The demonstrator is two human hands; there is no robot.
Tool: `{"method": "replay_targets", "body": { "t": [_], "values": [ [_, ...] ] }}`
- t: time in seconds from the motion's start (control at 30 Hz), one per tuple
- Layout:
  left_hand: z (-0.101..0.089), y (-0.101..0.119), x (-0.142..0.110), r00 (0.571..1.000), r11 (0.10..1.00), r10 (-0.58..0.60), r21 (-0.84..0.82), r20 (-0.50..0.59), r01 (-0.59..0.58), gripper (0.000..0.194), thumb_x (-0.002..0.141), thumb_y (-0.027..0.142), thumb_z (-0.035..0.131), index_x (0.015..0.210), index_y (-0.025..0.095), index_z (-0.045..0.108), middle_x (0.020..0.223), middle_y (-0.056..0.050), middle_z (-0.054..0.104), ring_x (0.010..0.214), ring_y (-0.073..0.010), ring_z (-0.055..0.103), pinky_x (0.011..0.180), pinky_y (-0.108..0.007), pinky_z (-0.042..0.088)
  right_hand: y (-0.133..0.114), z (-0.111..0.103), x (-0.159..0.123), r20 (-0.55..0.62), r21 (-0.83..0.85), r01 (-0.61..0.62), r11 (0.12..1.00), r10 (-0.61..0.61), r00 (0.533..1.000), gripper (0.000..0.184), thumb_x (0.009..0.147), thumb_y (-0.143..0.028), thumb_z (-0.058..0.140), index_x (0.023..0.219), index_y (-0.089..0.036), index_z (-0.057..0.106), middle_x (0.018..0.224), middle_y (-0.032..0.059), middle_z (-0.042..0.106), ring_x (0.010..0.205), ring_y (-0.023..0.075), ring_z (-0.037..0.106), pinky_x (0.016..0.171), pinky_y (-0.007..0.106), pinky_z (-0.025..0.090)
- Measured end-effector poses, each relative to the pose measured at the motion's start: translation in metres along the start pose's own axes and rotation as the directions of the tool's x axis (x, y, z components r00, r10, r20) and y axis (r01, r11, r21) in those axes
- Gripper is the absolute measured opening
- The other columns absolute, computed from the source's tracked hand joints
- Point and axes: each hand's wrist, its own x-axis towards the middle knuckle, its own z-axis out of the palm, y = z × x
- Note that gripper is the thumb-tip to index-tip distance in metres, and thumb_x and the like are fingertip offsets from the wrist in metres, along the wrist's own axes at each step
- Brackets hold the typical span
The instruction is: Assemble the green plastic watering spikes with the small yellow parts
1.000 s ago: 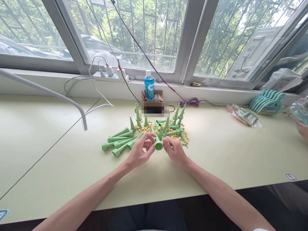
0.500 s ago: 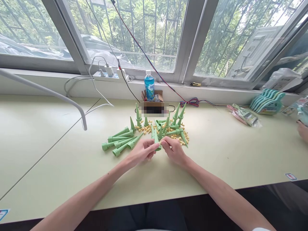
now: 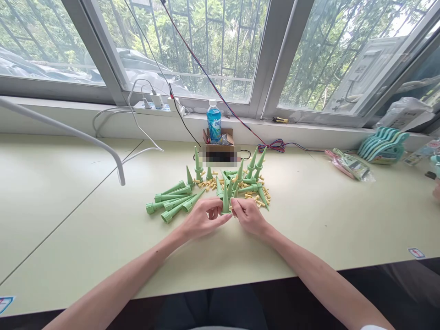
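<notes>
My left hand is closed around the lower part of a green watering spike, a hollow plastic cone whose tip points up. Its thumb lies along the wide end. Right beside it, my right hand pinches a small yellow plastic piece, mostly hidden by the fingertips, against the spike's side. Just beyond my hands, several green spikes stand or lie among a scatter of small yellow pieces. To the left lies a group of green spikes with collars.
A blue bottle stands in a small cardboard box by the window. White cables and a power strip are at back left. Teal hangers and bagged items lie to the right. Another person's hand shows at the right edge.
The spike in my left hand has tipped more upright, and the left thumb has shifted to its wide end. My right hand has stayed close beside it.
</notes>
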Motion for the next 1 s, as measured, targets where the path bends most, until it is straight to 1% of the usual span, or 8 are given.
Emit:
{"method": "replay_targets", "body": {
  "t": [0.1, 0.27, 0.4, 0.5, 0.6, 0.73, 0.83, 1.0],
  "values": [
    [0.001, 0.001, 0.0, 0.999, 0.999, -0.037, -0.017, -0.015, 0.037, 0.036, 0.086, 0.043, 0.065, 0.064, 0.016, 0.054, 0.065, 0.001, 0.048, 0.058, -0.0101, 0.043, 0.05, -0.021, 0.036, 0.0, 0.0, 0.001, -0.023, -0.001, -0.008, 1.0, 0.008, 1.0, 0.051, 0.103, -0.047, 0.034, 0.06, -0.02, 0.041, 0.054, -0.0012, 0.046, 0.048, 0.0109, 0.04, 0.05, 0.026, 0.031],
    [0.0, 0.006, 0.002, 0.982, 0.96, -0.188, -0.221, -0.038, 0.175, 0.04, 0.087, 0.054, 0.06, 0.075, 0.016, 0.06, 0.061, 0.002, 0.051, 0.053, -0.0095, 0.047, 0.048, -0.02, 0.038, 0.001, -0.001, 0.001, -0.073, 0.0, -0.008, 1.0, 0.008, 0.997, 0.05, 0.103, -0.051, 0.034, 0.064, -0.021, 0.041, 0.057, -0.0018, 0.045, 0.051, 0.0111, 0.039, 0.052, 0.026, 0.031],
    [-0.004, 0.006, 0.003, 0.95, 0.897, -0.308, -0.352, -0.056, 0.269, 0.057, 0.089, 0.066, 0.051, 0.064, 0.015, 0.057, 0.048, 0.003, 0.046, 0.043, -0.0078, 0.042, 0.043, -0.019, 0.032, 0.001, -0.001, 0.001, -0.111, -0.016, 0.019, 1.0, -0.021, 0.994, 0.048, 0.104, -0.05, 0.034, 0.068, -0.02, 0.045, 0.059, -0.002, 0.045, 0.053, 0.0118, 0.039, 0.053, 0.026, 0.033],
    [-0.004, 0.003, 0.003, 0.914, 0.817, -0.405, -0.437, 0.03, 0.376, 0.068, 0.088, 0.071, 0.048, 0.053, 0.014, 0.056, 0.044, 0.002, 0.044, 0.037, -0.006, 0.036, 0.039, -0.02, 0.027, 0.002, -0.002, 0.001, -0.112, -0.025, 0.059, 0.998, -0.061, 0.992, 0.044, 0.104, -0.047, 0.037, 0.072, -0.019, 0.051, 0.061, -0.0012, 0.049, 0.055, 0.012, 0.042, 0.055, 0.025, 0.035],
    [-0.002, 0.0, 0.004, 0.875, 0.725, -0.464, -0.507, 0.14, 0.466, 0.066, 0.084, 0.072, 0.054, 0.054, 0.013, 0.061, 0.046, -0.001, 0.051, 0.035, -0.0057, 0.036, 0.036, -0.019, 0.023, 0.002, -0.002, 0.001, -0.073, -0.031, 0.092, 0.995, -0.094, 0.993, 0.038, 0.103, -0.042, 0.042, 0.076, -0.019, 0.054, 0.063, -0.0013, 0.051, 0.055, 0.0119, 0.043, 0.055, 0.025, 0.035],
    [0.0, -0.001, 0.005, 0.855, 0.682, -0.478, -0.529, 0.2, 0.505, 0.065, 0.083, 0.072, 0.055, 0.061, 0.012, 0.066, 0.051, -0.003, 0.057, 0.033, -0.0049, 0.038, 0.034, -0.019, 0.021, 0.002, -0.002, 0.0, -0.03, -0.041, 0.089, 0.995, -0.09, 0.995, 0.035, 0.103, -0.039, 0.042, 0.077, -0.019, 0.054, 0.065, -0.0015, 0.052, 0.057, 0.0119, 0.044, 0.056, 0.024, 0.035],
    [-0.002, -0.002, 0.006, 0.877, 0.701, -0.433, -0.535, 0.206, 0.472, 0.061, 0.083, 0.07, 0.058, 0.067, 0.011, 0.067, 0.054, -0.002, 0.057, 0.034, -0.0039, 0.037, 0.035, -0.019, 0.022, 0.003, -0.003, -0.001, -0.02, -0.03, 0.096, 0.995, -0.097, 0.995, 0.034, 0.104, -0.037, 0.041, 0.078, -0.019, 0.053, 0.065, -0.002, 0.051, 0.056, 0.0114, 0.042, 0.056, 0.024, 0.034],
    [-0.004, -0.006, 0.005, 0.896, 0.699, -0.363, -0.561, 0.256, 0.443, 0.048, 0.086, 0.06, 0.061, 0.074, 0.013, 0.061, 0.048, 0.004, 0.047, 0.036, -0.0048, 0.035, 0.038, -0.018, 0.025, 0.005, -0.004, 0.0, -0.01, 0.0, 0.115, 0.993, -0.115, 0.993, 0.03, 0.104, -0.035, 0.04, 0.083, -0.019, 0.054, 0.065, -0.0031, 0.049, 0.054, 0.0108, 0.039, 0.055, 0.023, 0.033]
  ]
}}
